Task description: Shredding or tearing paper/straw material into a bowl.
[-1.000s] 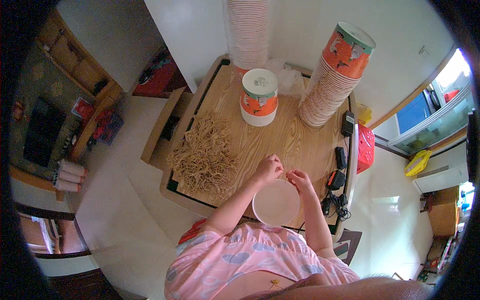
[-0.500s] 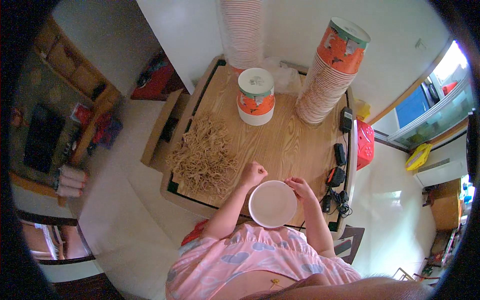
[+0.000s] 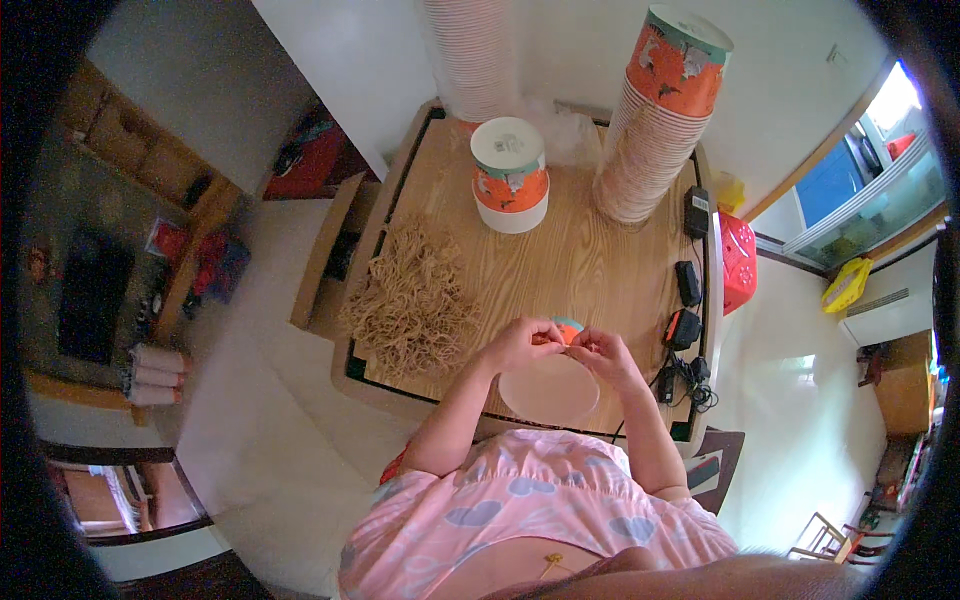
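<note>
Near the table's front edge, a paper bucket leans with its white mouth toward me; some orange and teal of its outside shows past the far rim. My left hand and my right hand meet above that rim, both closed with fingertips pinched close together. What lies between the fingertips is too small to make out. Left of my hands is a heap of tangled tan cords. Beyond them, a short stack of upside-down paper buckets stands on the wooden table.
A tall leaning stack of buckets rises at the back right, another stack at the back left. Black adapters and cables line the right edge. A cardboard box and a red stool flank the table.
My left hand has moved right from beside the bucket, and both hands now meet over its far rim. The bucket has tipped, so its orange outside shows. The whole view has shifted slightly.
</note>
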Motion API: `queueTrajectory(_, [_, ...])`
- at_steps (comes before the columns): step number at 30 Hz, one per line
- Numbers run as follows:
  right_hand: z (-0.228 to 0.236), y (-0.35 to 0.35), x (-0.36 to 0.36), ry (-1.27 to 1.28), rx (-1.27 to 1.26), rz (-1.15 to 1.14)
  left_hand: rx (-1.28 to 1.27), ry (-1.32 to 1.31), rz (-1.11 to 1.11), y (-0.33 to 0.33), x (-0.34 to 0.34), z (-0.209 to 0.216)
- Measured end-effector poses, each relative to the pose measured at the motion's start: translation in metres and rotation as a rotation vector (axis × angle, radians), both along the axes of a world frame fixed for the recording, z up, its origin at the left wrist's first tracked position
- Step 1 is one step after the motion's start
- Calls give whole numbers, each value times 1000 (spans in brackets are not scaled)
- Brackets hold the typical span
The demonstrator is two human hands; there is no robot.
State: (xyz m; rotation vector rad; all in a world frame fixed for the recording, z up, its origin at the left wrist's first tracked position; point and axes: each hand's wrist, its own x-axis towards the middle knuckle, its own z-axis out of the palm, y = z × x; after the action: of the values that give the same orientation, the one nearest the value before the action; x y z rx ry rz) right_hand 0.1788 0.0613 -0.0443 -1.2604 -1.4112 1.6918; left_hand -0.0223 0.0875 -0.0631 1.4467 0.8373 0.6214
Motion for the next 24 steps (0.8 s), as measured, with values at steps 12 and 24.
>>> queueTrajectory(12, [15,-42,-1,-407,620,24,97,130,160,-33,5,7])
queueTrajectory(24, [10,-45,-2,-540,825,45,306,201,146,-30,6,8])
